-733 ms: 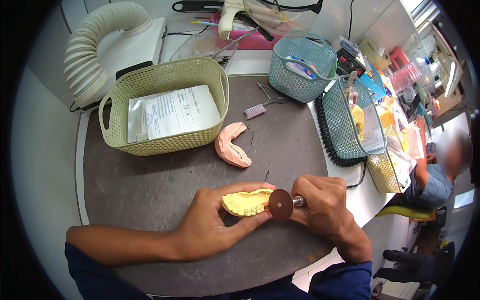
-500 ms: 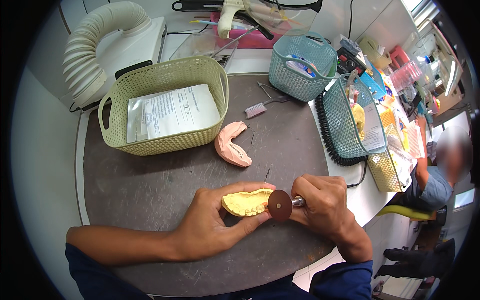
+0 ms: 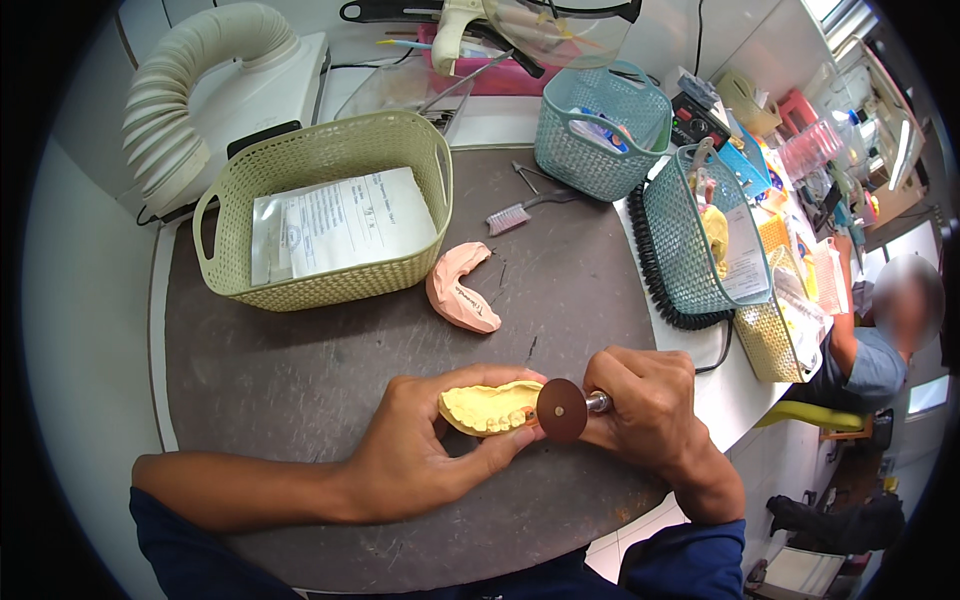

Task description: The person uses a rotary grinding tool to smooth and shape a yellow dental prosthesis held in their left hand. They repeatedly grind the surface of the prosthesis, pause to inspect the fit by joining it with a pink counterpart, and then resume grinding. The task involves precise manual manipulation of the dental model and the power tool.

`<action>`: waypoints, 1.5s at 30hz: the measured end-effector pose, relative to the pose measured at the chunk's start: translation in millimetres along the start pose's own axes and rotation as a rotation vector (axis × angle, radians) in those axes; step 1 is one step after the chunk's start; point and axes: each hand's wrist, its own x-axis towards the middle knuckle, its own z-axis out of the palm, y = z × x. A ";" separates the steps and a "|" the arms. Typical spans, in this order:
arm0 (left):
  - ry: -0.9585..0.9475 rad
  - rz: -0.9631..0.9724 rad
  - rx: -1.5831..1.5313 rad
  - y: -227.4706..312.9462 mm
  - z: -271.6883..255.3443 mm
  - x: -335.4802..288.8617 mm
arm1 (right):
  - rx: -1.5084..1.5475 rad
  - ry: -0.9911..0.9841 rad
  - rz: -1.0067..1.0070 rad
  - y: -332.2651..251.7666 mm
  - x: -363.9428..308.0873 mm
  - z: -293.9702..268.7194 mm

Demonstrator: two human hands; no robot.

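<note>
A dark round rubber work mat [image 3: 300,390] covers the bench. At its far side stands a pale green woven plastic basket [image 3: 330,215] holding a bagged sheet of paper, and beside it lies a pink horseshoe-shaped dental cast [image 3: 462,300]. The left hand [image 3: 420,455], forearm lying across the mat's near edge, curls thumb and fingers around a yellow plaster dental cast [image 3: 490,407] near the mat's front. The right hand [image 3: 645,410], wrist bent, is fisted on a metal handpiece whose brown grinding disc [image 3: 562,410] sits against the yellow cast's end.

A dark round work mat [image 3: 300,370] carries a green basket [image 3: 330,290], pink dental cast [image 3: 462,298] and brush [image 3: 525,210]
</note>
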 end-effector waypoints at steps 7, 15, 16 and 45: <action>-0.022 0.006 -0.021 -1.1 -0.5 0.3 | -0.005 0.018 -0.019 0.7 -0.8 -0.2; -0.045 -0.048 -0.095 4.4 -3.0 -1.6 | -0.001 0.002 -0.005 -1.1 -1.9 -2.4; -0.062 -0.033 -0.087 2.8 -3.6 -1.6 | -0.003 0.000 0.005 -2.3 -1.8 -3.6; -0.049 -0.004 -0.321 -15.6 0.0 4.8 | 0.003 -0.029 0.019 -0.4 1.3 0.9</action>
